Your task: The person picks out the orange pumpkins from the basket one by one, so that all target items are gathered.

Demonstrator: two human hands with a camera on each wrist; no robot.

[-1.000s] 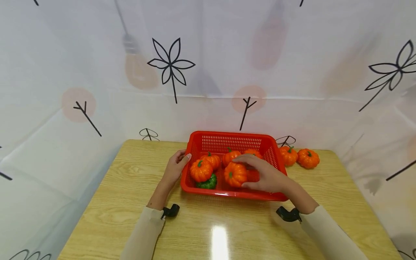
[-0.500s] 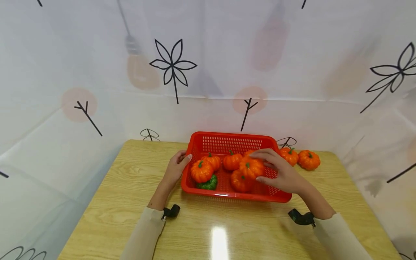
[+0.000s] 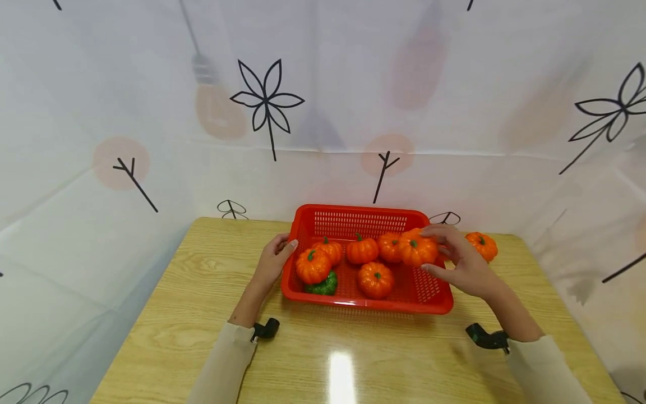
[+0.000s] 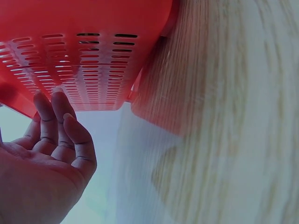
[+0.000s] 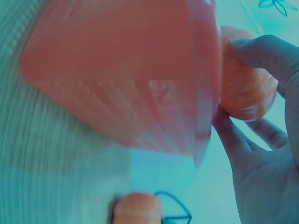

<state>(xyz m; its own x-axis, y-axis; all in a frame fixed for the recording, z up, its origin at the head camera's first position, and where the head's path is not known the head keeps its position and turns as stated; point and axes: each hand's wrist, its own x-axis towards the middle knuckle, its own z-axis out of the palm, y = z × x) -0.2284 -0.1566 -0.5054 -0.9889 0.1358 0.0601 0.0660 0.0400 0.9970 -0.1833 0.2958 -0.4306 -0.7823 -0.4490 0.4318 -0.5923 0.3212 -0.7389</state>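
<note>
My right hand grips a small orange pumpkin at the right end of the red plastic basket. In the right wrist view the thumb and fingers wrap this pumpkin beside the basket's rim. My left hand holds the basket's left rim, thumb on top; its fingers are against the slotted side in the left wrist view. Inside the basket lie several orange pumpkins, one at the front, plus a green pumpkin partly hidden under an orange pumpkin at the left.
To the right of the basket another orange pumpkin sits on the wooden table, partly behind my right hand. A white patterned cloth hangs behind the table and along its sides.
My right hand has carried the orange pumpkin from the middle of the basket rightward to its right rim, uncovering another pumpkin at the front. My left hand stays at the left rim.
</note>
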